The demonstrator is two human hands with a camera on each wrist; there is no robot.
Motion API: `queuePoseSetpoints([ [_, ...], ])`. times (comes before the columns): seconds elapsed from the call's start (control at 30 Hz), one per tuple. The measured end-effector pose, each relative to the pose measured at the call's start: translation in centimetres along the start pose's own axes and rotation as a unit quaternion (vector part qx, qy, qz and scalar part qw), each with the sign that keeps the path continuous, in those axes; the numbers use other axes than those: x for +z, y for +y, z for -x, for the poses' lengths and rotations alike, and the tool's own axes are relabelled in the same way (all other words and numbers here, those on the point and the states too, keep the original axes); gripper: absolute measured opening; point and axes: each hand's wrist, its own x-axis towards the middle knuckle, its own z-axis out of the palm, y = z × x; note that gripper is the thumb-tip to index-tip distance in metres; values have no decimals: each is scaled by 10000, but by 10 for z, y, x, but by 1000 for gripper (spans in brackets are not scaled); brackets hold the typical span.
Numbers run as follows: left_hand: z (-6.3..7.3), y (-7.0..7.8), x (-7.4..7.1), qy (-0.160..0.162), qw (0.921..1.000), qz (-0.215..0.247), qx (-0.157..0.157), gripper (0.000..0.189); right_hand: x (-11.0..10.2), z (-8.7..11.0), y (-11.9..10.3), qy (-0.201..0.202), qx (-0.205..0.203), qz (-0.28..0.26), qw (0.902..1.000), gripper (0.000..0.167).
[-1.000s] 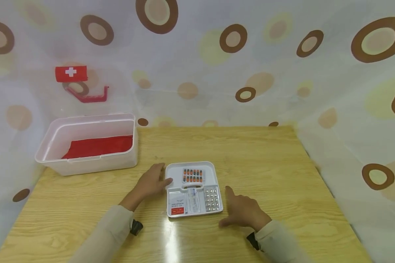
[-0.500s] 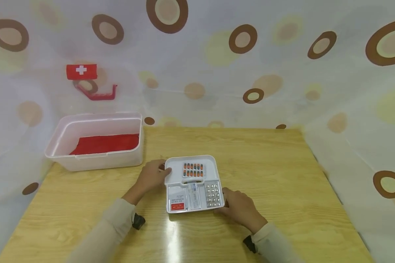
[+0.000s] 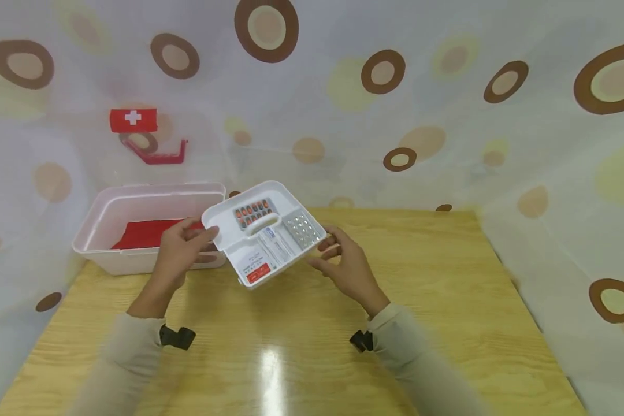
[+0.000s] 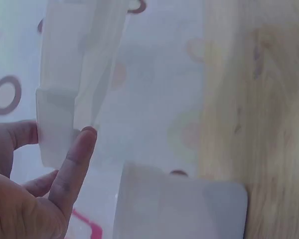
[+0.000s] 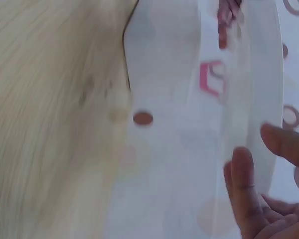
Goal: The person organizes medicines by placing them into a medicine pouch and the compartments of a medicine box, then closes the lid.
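A white compartment tray point(image 3: 226, 225) with a moulded handle point(image 3: 262, 224) hangs tilted above the table, turned askew. In it lie a blister pack of orange-and-dark capsules point(image 3: 253, 214), a silver tablet blister point(image 3: 303, 230), a flat clear packet point(image 3: 274, 245) and a white-and-red packet point(image 3: 257, 267). My left hand point(image 3: 179, 248) pinches its left edge, thumb on top and fingers underneath. At the right corner, my right hand point(image 3: 348, 263) has its fingers spread close to the rim. The right wrist view shows fingertips point(image 5: 242, 157) near the tray's underside; contact is hard to tell.
A translucent white box point(image 3: 135, 260) holding a red cloth point(image 3: 148, 234) stands at the left, partly behind the left hand. Behind it is a lid with a red handle point(image 3: 158, 157) and red cross label point(image 3: 133, 120). Patterned sheeting point(image 3: 312, 104) encloses the wooden table point(image 3: 421, 277).
The tray has risen off the table, moved left and away toward the box, and turned anticlockwise. Both hands have moved with it, and the right hand's hold on the edge has loosened.
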Motion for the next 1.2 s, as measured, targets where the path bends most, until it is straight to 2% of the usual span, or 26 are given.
queuePoseSetpoints([
  [0.1, -2, 4, -17, 423, 9964, 724, -124, 62, 29, -10, -10, -65, -273, -673, 9973, 85],
  [0.23, -1, 2, -41, 846, 9837, 1545, -359, 66, 75, -18, -32, -604, -729, -1229, 9879, 95],
  [0.3, 1, 0, -54, 1012, 9780, 1783, -397, 59, 98, -24, -44, -819, -859, -1306, 9843, 94],
  [0.4, 4, -4, -71, 1356, 9706, 1958, -348, 42, 126, -37, -60, -911, -717, -1356, 9840, 94],
  [0.5, 7, -7, -86, 1951, 9688, 1472, -420, 38, 146, -54, -72, -829, -554, -1272, 9869, 94],
  [0.57, 8, -10, -92, 2374, 9677, 625, -566, 44, 156, -65, -78, -807, -574, -1208, 9877, 92],
  [0.6, 8, -12, -95, 2566, 9641, 150, -675, 49, 160, -71, -80, -779, -662, -1172, 9878, 88],
  [0.67, 9, -16, -101, 2838, 9516, -782, -880, 58, 168, -80, -84, -683, -789, -1110, 9883, 80],
  [0.73, 9, -20, -106, 2988, 9344, -1646, -1029, 65, 176, -88, -87, -613, -812, -1109, 9886, 69],
  [0.8, 8, -23, -111, 3098, 9204, -2112, -1107, 66, 184, -94, -88, -613, -831, -845, 9911, 60],
  [0.87, 8, -26, -116, 3156, 9092, -2466, -1138, 67, 190, -98, -88, -737, -830, -372, 9931, 60],
  [0.93, 7, -29, -121, 3186, 9025, -2656, -1158, 68, 195, -103, -87, -900, -916, 382, 9910, 60],
  [1.0, 7, -33, -127, 3209, 8972, -2792, -1185, 67, 201, -107, -86, -985, -1107, 1251, 9810, 59],
  [1.07, 6, -35, -132, 3207, 8920, -2946, -1215, 67, 206, -110, -87, -999, -1194, 1887, 9696, 56],
  [1.13, 4, -37, -136, 3235, 8876, -3049, -1202, 66, 211, -112, -88, -979, -1248, 2287, 9605, 53],
  [1.2, 1, -38, -138, 3261, 8856, -3099, -1153, 66, 213, -114, -90, -960, -1259, 2495, 9554, 48],
])
